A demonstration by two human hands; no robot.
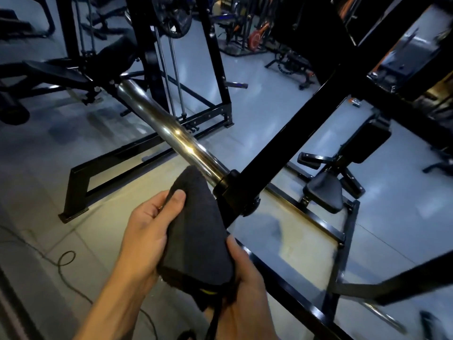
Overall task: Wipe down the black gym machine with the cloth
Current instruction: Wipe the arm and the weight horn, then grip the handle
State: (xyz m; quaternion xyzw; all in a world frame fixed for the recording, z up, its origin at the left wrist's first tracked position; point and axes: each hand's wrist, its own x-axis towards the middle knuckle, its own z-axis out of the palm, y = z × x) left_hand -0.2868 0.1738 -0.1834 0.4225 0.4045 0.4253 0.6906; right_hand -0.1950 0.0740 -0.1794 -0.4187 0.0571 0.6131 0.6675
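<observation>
Left hand and right hand both grasp the folded dark grey terry cloth, bunched into a pad for wiping, just beside the black steel gym machine's chrome sleeve.

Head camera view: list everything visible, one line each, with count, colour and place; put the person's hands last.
Folded dark grey cloth: one, dark grey, centre foreground, held in both hands.
Polished chrome weight sleeve: one, silver, running diagonally from upper left to the black collar at centre.
Black steel machine arm: one, black, diagonal, crossing the sleeve's collar.
Black padded seat: one, black, right of centre, low on the frame.
Black floor frame: one, black, on the grey floor, left.
Thin black cable: one, black, on the floor, lower left.
Left hand: grips the cloth's left side.
Right hand: holds the cloth's lower right.
</observation>
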